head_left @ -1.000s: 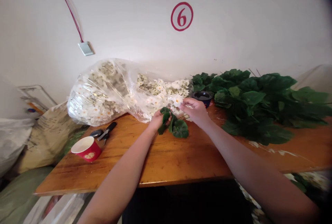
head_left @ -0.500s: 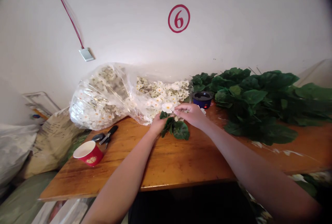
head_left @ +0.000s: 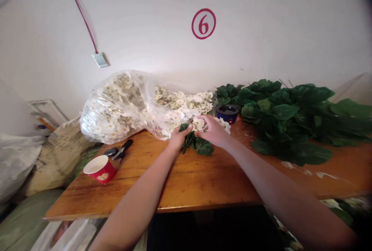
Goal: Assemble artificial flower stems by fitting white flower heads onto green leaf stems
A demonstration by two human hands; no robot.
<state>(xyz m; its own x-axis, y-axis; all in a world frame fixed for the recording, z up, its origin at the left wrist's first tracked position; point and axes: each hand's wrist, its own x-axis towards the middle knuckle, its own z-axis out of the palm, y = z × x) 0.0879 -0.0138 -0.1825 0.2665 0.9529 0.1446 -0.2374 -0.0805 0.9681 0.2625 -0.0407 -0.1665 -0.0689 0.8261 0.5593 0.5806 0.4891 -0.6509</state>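
Note:
My left hand (head_left: 178,138) is closed around a stem with green leaves (head_left: 202,146), which hang below and between my hands. White flowers with yellow centres (head_left: 198,124) stand at the top of the stem, and my right hand (head_left: 213,131) has its fingers curled round them. Behind my hands, a clear plastic bag (head_left: 116,105) full of white flowers lies along the wall, its open end towards the middle. More white flowers (head_left: 223,125) lie just beyond my right hand.
A dark blue pot (head_left: 227,114) with a red light stands behind my right hand. Green leaves (head_left: 285,107) are heaped at the right of the wooden table (head_left: 203,181). A red paper cup (head_left: 100,169) and black-handled snips (head_left: 123,149) lie at the left.
My right hand has shifted from the tip of a single white flower to close round the blossoms, which now sit lower and closer together. The view has tilted slightly.

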